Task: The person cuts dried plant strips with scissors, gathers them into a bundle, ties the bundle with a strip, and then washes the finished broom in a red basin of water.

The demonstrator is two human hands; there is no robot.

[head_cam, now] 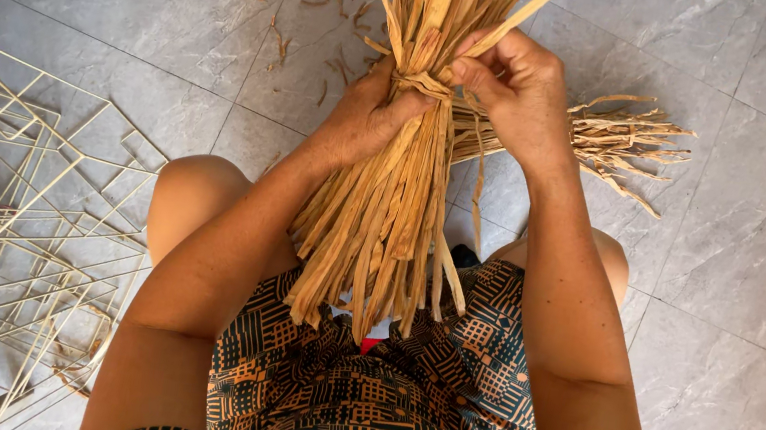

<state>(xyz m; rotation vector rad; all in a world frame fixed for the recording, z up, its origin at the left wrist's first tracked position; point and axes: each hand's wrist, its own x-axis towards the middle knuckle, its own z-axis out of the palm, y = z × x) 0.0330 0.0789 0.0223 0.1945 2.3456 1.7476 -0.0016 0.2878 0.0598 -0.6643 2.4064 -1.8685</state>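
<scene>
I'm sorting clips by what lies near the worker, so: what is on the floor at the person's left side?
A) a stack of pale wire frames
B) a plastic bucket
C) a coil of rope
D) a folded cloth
A: pale wire frames lie piled on the grey tile floor, left of the left hand gripping the dried-strip bundle.

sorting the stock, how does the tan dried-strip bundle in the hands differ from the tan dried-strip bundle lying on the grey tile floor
The held tan dried-strip bundle is gripped by the left hand and right hand; the floor tan dried-strip bundle lies untouched. The held one runs along the view and looks thicker; the floor one lies crosswise. A strip binds the held one's middle. Both share colour and material.
</scene>
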